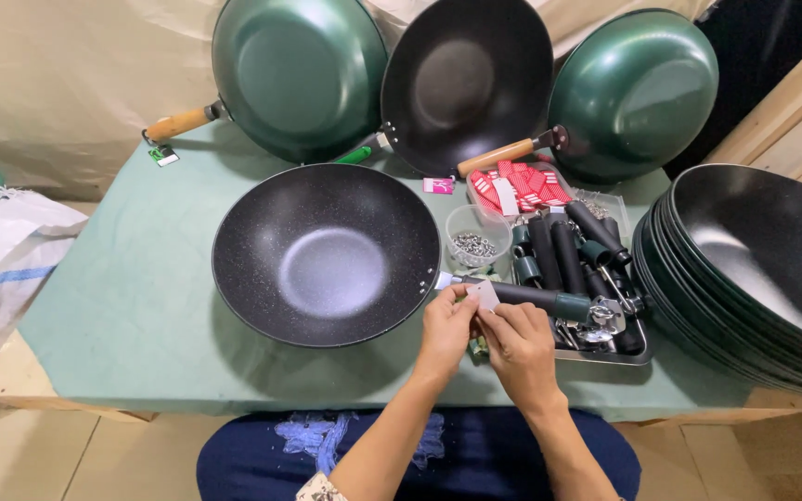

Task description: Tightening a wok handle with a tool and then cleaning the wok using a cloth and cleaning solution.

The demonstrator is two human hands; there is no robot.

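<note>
A black speckled wok (325, 252) lies on the green table cloth (132, 306), its dark handle (531, 297) pointing right. Both hands meet just below that handle. My left hand (446, 327) and my right hand (517, 345) together pinch a small white tag (485, 295) against the handle near the wok's rim. A metal tray (638, 351) of black handles (559, 249) and metal fittings lies just right of my hands.
Three woks lean against the back wall: green (299, 74), black (466, 79), green (638, 93). A stack of black woks (754, 269) fills the right. A clear cup of screws (475, 243) and a box of red tags (517, 188) sit behind the handle. A white sack (2, 250) lies left.
</note>
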